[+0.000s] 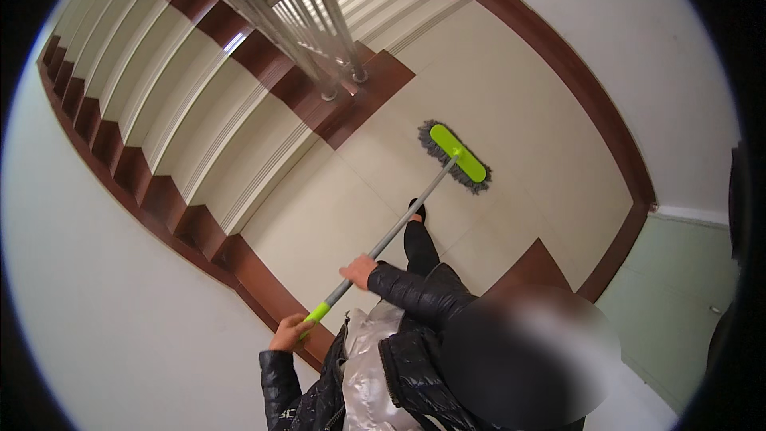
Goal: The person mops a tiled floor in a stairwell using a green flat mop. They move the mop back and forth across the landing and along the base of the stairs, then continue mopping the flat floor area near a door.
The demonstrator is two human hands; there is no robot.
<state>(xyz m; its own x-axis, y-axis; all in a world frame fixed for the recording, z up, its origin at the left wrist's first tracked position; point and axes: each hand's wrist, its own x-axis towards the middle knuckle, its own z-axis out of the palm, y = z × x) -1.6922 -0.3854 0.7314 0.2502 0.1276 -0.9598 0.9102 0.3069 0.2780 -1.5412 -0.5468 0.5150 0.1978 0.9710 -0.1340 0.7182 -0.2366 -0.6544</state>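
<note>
A dust mop with a bright green head plate (458,153) and grey fringed pad (426,142) rests on the landing's cream tile floor (508,114). From the plate, its grey pole (413,206) slants back towards me. My left hand (290,332) is wrapped around the green grip (317,313) at the pole's end. Farther down, my right hand (359,271) holds the grey part of the pole. One of my feet, in a dark shoe (418,209), stands beside the pole, close to the mop head.
Stairs with cream treads (239,149) and dark red edging lie to the left; another flight (401,12) is at the top. A metal railing (311,30) stands between them. A red-brown skirting (574,66) borders the white wall (628,30). At right is a pale green door-like panel (664,263).
</note>
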